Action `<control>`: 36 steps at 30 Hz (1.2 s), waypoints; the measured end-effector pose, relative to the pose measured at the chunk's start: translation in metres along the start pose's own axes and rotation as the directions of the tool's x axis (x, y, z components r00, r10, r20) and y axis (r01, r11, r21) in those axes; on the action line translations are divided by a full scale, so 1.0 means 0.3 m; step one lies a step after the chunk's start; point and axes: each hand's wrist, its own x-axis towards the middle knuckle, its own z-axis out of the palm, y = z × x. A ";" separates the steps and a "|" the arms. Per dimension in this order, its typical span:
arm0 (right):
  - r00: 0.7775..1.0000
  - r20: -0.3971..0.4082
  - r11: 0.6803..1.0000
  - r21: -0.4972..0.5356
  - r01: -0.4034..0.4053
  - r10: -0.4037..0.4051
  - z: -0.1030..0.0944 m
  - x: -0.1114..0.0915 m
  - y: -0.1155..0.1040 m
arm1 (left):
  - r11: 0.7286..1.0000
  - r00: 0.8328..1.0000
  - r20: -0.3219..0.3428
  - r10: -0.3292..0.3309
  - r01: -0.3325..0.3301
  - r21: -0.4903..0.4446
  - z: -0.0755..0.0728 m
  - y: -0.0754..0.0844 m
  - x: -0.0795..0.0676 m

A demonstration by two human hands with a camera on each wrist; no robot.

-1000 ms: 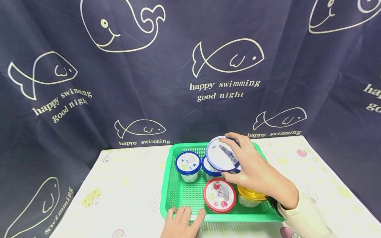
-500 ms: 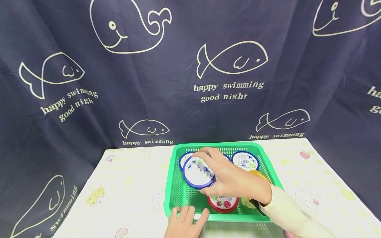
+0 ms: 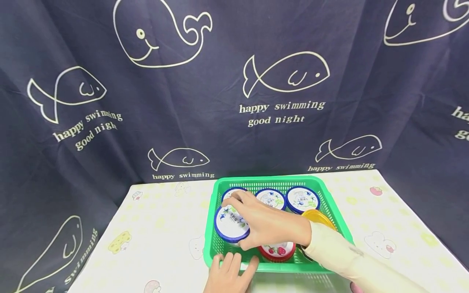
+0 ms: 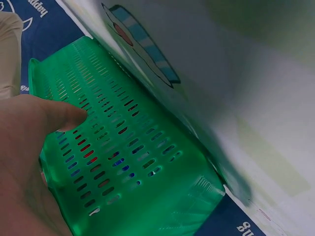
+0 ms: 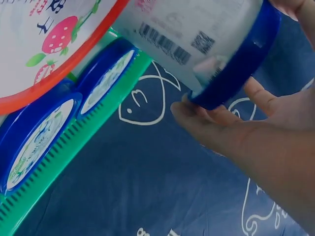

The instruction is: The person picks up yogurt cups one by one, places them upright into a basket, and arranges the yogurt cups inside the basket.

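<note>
My right hand (image 3: 269, 221) grips a blue-lidded plastic tub (image 3: 230, 224) by its lid, thumb on the near side and fingers on the far side. That tub is at the left of the green basket (image 3: 286, 267); the right wrist view shows its pale side with a barcode, while its base is hidden. Three more blue-lidded tubs line the back: left (image 3: 233, 191), partly covered by my fingers, middle (image 3: 272, 197) and right (image 3: 302, 198). A red-lidded tub (image 3: 278, 251) sits front centre, partly under my wrist. My left hand (image 3: 228, 276) holds the basket's front rim.
A yellow-lidded tub (image 3: 319, 217) stands at the basket's right, mostly behind my sleeve (image 3: 340, 252). The basket rests on a table with a patterned white cloth (image 3: 165, 236). A dark blue curtain (image 3: 205, 110) with fish drawings hangs behind the table.
My right hand has carried the blue-lidded tub left and lower, from over the back middle to the left of the basket. My left hand stays on the rim.
</note>
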 end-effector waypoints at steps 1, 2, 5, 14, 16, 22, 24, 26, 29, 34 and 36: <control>1.000 0.008 1.000 -0.003 0.001 -0.001 0.004 0.004 0.000 | 1.000 1.000 0.003 -0.001 0.001 0.000 -0.004 0.000 0.004; 1.000 0.020 1.000 -0.003 -0.003 0.003 0.007 0.007 0.000 | 1.000 1.000 0.008 -0.003 0.004 -0.001 -0.006 0.000 0.007; 0.997 0.069 1.000 -0.003 -0.023 0.023 0.019 0.016 0.000 | 1.000 1.000 0.013 -0.005 0.005 -0.001 -0.006 -0.001 0.008; 0.988 0.150 0.998 -0.053 -0.036 0.043 0.044 0.024 0.022 | 0.999 0.987 0.158 -0.031 0.037 -0.033 0.010 0.009 -0.018; 0.982 0.179 0.998 -0.049 -0.044 0.053 0.047 0.019 0.030 | 0.997 0.974 0.225 -0.042 0.056 -0.056 0.002 0.014 -0.016; 0.970 0.235 0.997 -0.048 -0.059 0.069 0.051 0.008 0.061 | 0.990 0.948 0.315 -0.056 0.094 -0.107 -0.018 0.012 0.012; 0.971 0.230 0.998 -0.042 -0.051 0.059 0.053 0.009 0.074 | 0.982 0.947 0.312 -0.082 0.131 -0.139 -0.024 0.006 0.024; 0.975 0.219 0.999 -0.025 -0.032 0.037 0.058 0.011 0.084 | 0.964 0.947 0.294 -0.130 0.191 -0.187 -0.030 0.000 0.034; 0.978 0.210 1.000 -0.001 -0.001 0.001 0.074 0.011 0.090 | 0.932 0.952 0.244 -0.184 0.248 -0.265 -0.035 -0.009 0.041; 0.976 0.214 0.998 -0.054 0.045 -0.032 0.106 0.006 0.089 | 0.924 0.964 0.173 -0.202 0.246 -0.293 -0.028 -0.011 0.035; 0.976 0.215 0.990 -0.126 0.067 -0.038 0.112 0.003 0.089 | 0.925 0.964 0.170 -0.205 0.247 -0.289 -0.025 -0.012 0.030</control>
